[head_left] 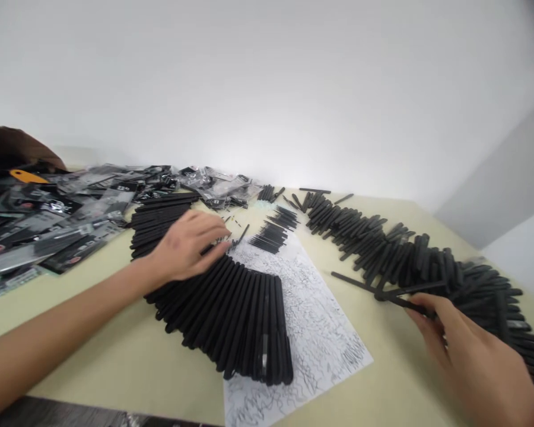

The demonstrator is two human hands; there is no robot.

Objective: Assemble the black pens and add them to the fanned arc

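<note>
Right grip pinches a black pen, its fingertips blurred and half hidden.

The blurred right hand is cut off by the lower edge, and the row of matte black plastic pens beyond it is smeared and cut off at the right edge. The printing on the glossy black-and-silver plastic packets is too small to be read. The tiny dark bits beyond the left hand cannot be identified, and a dark brown rounded object is cut off at the left edge.
</note>
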